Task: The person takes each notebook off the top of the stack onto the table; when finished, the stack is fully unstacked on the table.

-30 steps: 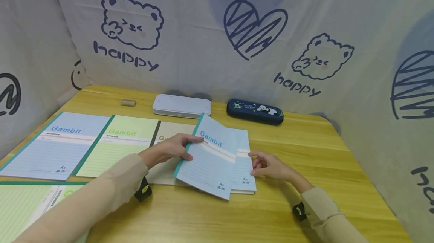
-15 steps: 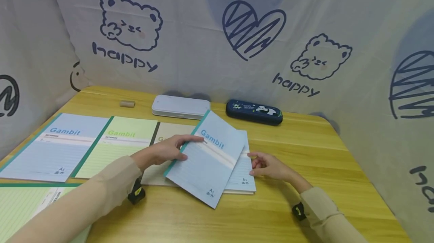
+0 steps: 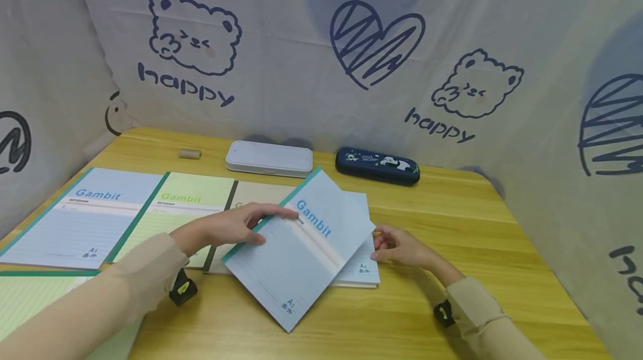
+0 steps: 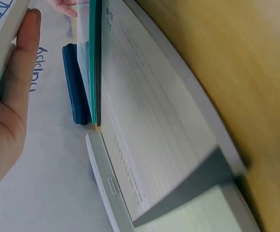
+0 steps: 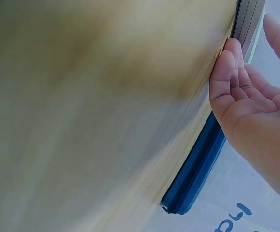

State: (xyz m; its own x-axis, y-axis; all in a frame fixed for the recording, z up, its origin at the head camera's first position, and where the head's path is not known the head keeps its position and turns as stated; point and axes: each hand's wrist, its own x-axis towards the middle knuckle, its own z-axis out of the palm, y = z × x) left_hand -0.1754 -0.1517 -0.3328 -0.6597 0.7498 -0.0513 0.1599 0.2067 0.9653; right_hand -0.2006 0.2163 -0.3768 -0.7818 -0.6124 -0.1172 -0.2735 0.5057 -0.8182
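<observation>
My left hand (image 3: pixel 226 229) grips a blue Gambit notebook (image 3: pixel 301 259) by its green-spined edge, thumb on the cover. The notebook is turned at an angle, its lower corner toward me, overlapping a stack of notebooks (image 3: pixel 355 201) topped by another blue one. In the left wrist view the held notebook (image 4: pixel 0 60) is raised above a beige notebook (image 4: pixel 149 96) on the table. My right hand (image 3: pixel 402 245) is at the stack's right edge. Up close in the right wrist view, its fingers (image 5: pixel 221 72) are loosely bent beside the page edges (image 5: pixel 248 21), thumb extended.
Left of the stack lie a yellow-green notebook (image 3: pixel 193 190) and a blue one (image 3: pixel 100 215); another green one (image 3: pixel 35 298) lies crosswise in front. A white case (image 3: pixel 268 158), a dark blue panda pencil case (image 3: pixel 377 166) and a small brown cylinder (image 3: pixel 190 153) are along the back.
My left hand has drawn the blue notebook left and toward me off the stack, tilting it and uncovering more of the notebook below. The right hand has stayed at the stack's edge.
</observation>
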